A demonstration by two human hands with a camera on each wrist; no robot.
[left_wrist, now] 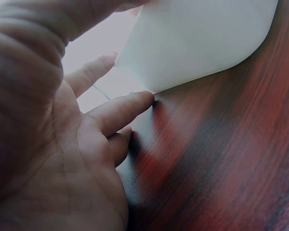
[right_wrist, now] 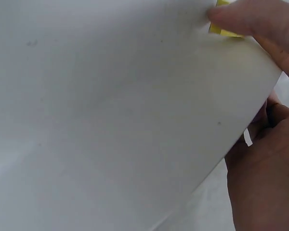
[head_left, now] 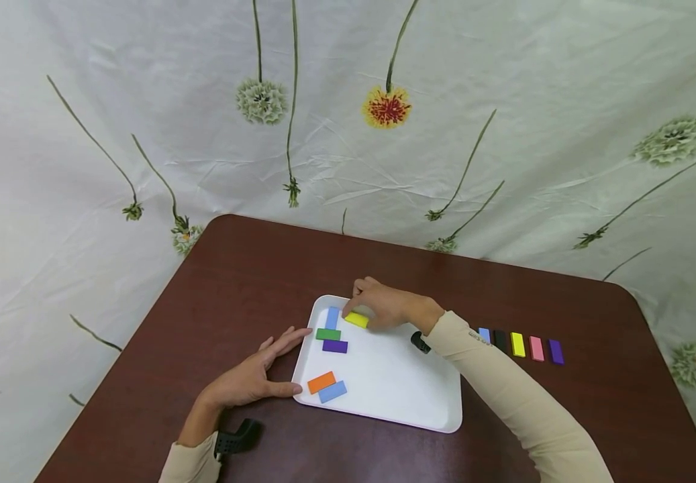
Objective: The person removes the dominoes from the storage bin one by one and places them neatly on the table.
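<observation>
Left hand: our left hand (head_left: 251, 379) lies flat on the dark wooden surface (head_left: 215, 282), fingers straight and spread, gripping nothing; the thumb and fingertips touch the left rim of the white tray (head_left: 408, 409). The left wrist view shows a fingertip (left_wrist: 142, 98) against the tray's rounded corner.

Near blocks: on the tray's near left part we see an orange block (head_left: 321, 382) and a light blue block (head_left: 332, 392) lying side by side, touching or nearly so.

Middle blocks: farther in, a purple block (head_left: 335, 346) sits just behind them, with a green block (head_left: 327, 334) right beside it on the far side.

Far blocks: a second light blue block (head_left: 332, 317) lies lengthwise near the tray's far left corner, just beyond the green one.

Right hand: our right hand (head_left: 380, 305) reaches over the tray's far edge, fingers curled, pinching the yellow block (head_left: 356, 320).

Yellow block: it is low over the tray's far left part, just right of the far light blue block; we cannot tell whether it rests on the tray. In the right wrist view only its corner (right_wrist: 225, 19) shows behind a fingertip.

Row on the surface: right of the tray, beyond our right sleeve (head_left: 505, 382), blue, black, yellow, pink and purple blocks (head_left: 519, 345) lie in a line, apart from each other.

Backdrop: a pale floral cloth (head_left: 348, 134) hangs behind the surface.
</observation>
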